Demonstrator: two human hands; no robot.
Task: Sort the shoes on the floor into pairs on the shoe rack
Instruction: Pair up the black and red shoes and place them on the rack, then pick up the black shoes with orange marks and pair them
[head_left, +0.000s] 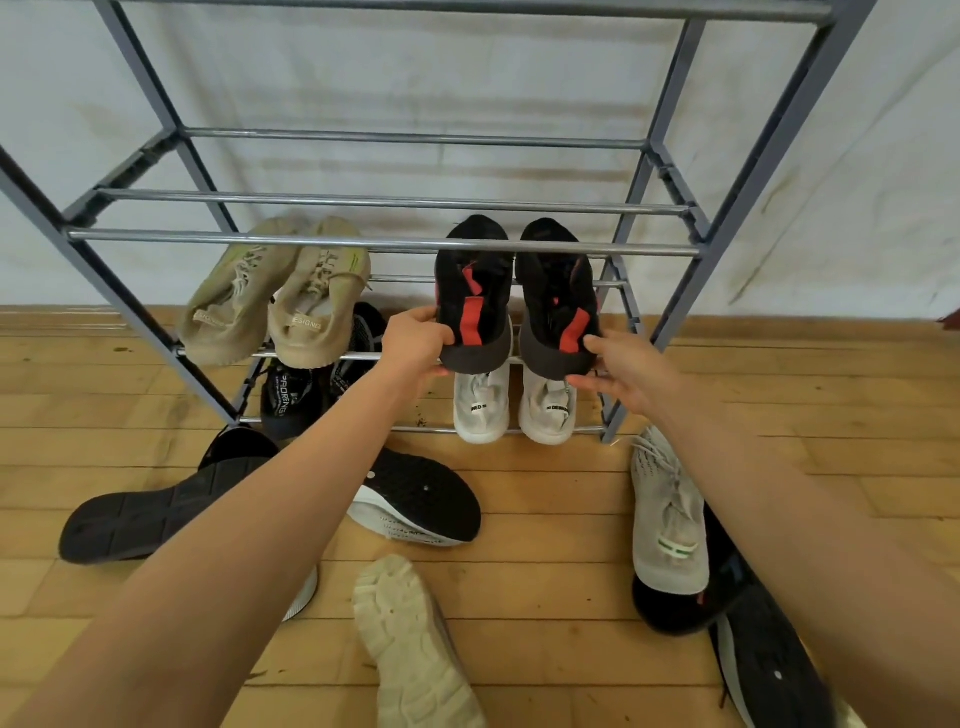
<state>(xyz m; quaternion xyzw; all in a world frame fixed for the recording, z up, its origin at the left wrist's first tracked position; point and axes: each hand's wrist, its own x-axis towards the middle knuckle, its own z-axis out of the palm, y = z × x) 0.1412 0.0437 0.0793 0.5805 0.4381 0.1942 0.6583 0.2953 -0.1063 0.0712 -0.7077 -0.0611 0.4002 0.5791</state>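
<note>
**A:** Quick, what are the grips doing?

**B:** From my feed, left grip (415, 340) has its thumb on top and its fingers under the heel of the left black-and-red shoe (472, 306). Right grip (626, 371) holds the heel of the right black-and-red shoe (558, 306) the same way. One shoe each.

**A:** Where's the pair?

**B:** On the shoe rack (311, 240), second tier up, right half. They sit side by side, toes in under the rail above and heels hanging out past the front rail. I can't tell if their full weight is on the rails.

**A:** Neighbours?

**B:** The tan pair (317, 312) is on the same tier at the left, heels also over the front edge. There's a stretch of open rail between the two pairs. Directly below is the white pair (480, 408), and the black pair (288, 400) is bottom left, partly behind my left forearm.

**A:** Floor?

**B:** On the wooden floor (857, 467) there's a black sole-up shoe (150, 512) at left and a black-and-white shoe (415, 499) on its side in the middle. Nearest me is a cream sole (415, 639). On the right a grey knit shoe (667, 519) lies across a black shoe (675, 610), with a dark shoe (769, 670) at the frame edge. There are open boards between the middle and right clusters, and right of the rack's leg.
</note>
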